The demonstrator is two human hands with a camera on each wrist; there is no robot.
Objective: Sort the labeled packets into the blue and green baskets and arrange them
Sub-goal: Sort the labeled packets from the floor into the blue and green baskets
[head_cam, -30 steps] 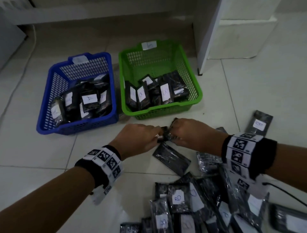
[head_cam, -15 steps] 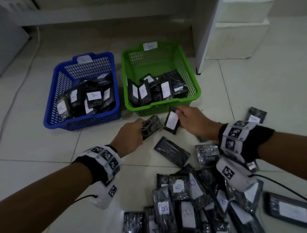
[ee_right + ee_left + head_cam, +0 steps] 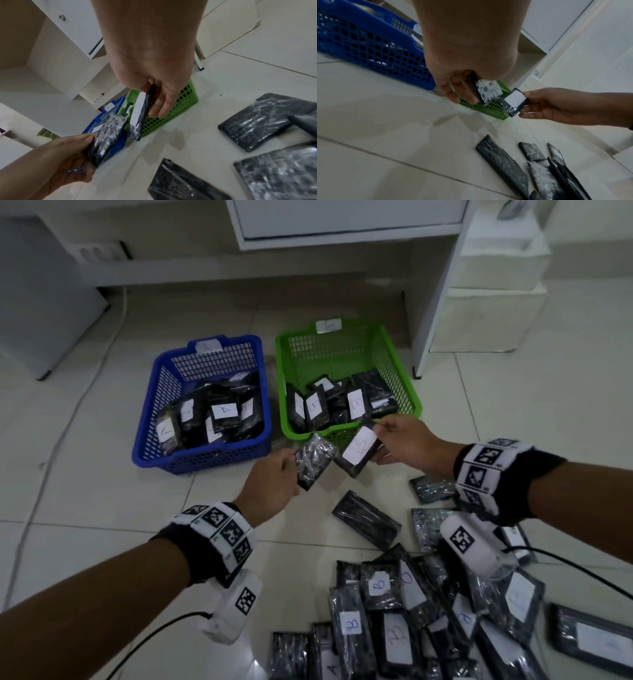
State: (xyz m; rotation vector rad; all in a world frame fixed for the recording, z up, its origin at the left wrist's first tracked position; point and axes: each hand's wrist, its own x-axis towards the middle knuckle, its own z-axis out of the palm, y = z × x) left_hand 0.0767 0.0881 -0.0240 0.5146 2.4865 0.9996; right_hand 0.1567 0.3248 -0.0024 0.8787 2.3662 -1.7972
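My left hand (image 3: 270, 484) grips a black packet (image 3: 313, 460) with no label showing, held in the air before the near wall of the green basket (image 3: 411, 395). My right hand (image 3: 407, 443) pinches a second black packet (image 3: 358, 451) whose white label reads B, held just right of the first. The blue basket (image 3: 147, 433) on the left holds packets labelled A; the green one holds packets labelled B. In the left wrist view the unlabelled packet (image 3: 488, 92) sits in my left hand's fingers (image 3: 452, 89), and the B packet (image 3: 514, 101) hangs from my right hand (image 3: 556, 106). The right wrist view shows both packets (image 3: 106, 136) (image 3: 139, 115) edge-on.
A pile of loose packets (image 3: 411, 628) lies on the tiled floor at the lower right, with single packets (image 3: 366, 520) nearer the baskets. A white cabinet leg (image 3: 424, 344) stands right of the green basket. A cable (image 3: 102, 361) runs along the floor at left.
Both hands met over the loose packets, then lifted away, each holding one packet. They have risen toward the green basket's near wall and moved apart; the B label has turned up.
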